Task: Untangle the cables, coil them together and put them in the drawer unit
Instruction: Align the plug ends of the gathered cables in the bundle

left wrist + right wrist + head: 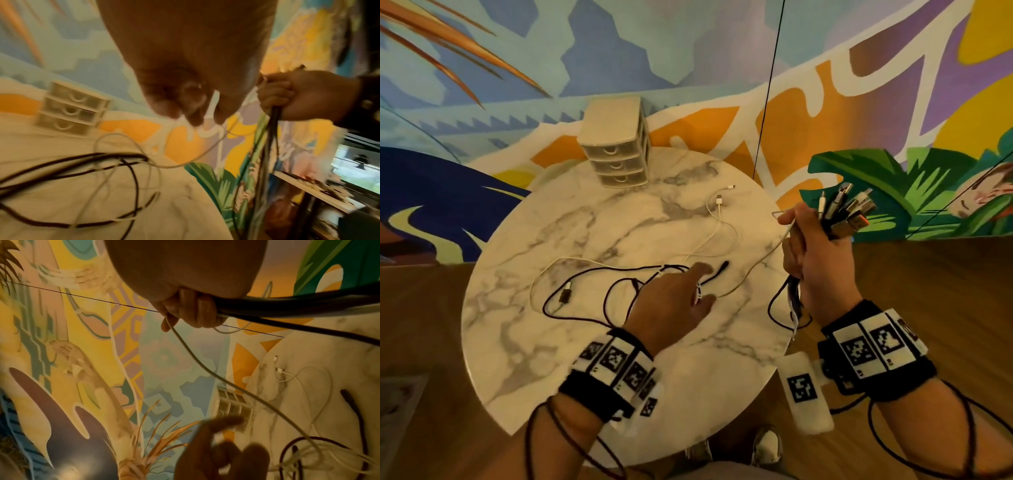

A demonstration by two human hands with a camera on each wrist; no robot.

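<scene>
My right hand [801, 233] is raised past the table's right edge and grips a bundle of cable ends [849, 212], plugs pointing up. Black strands hang below the fist [791, 294]. A white cable [717, 222] runs from that hand across the marble table [534, 342]. Looped black cables [585, 274] lie mid-table. My left hand [705, 284] reaches over them with fingers spread; whether it touches a strand is unclear. The cream three-drawer unit [616, 147] stands at the table's far edge, drawers closed. The left wrist view is blurred.
A painted mural wall rises right behind the table. A thin black wire [767, 85] hangs down near the table's far right edge. Wooden floor surrounds the table, and shoes [767, 445] show below its near edge. A shelf [308, 183] stands to the right.
</scene>
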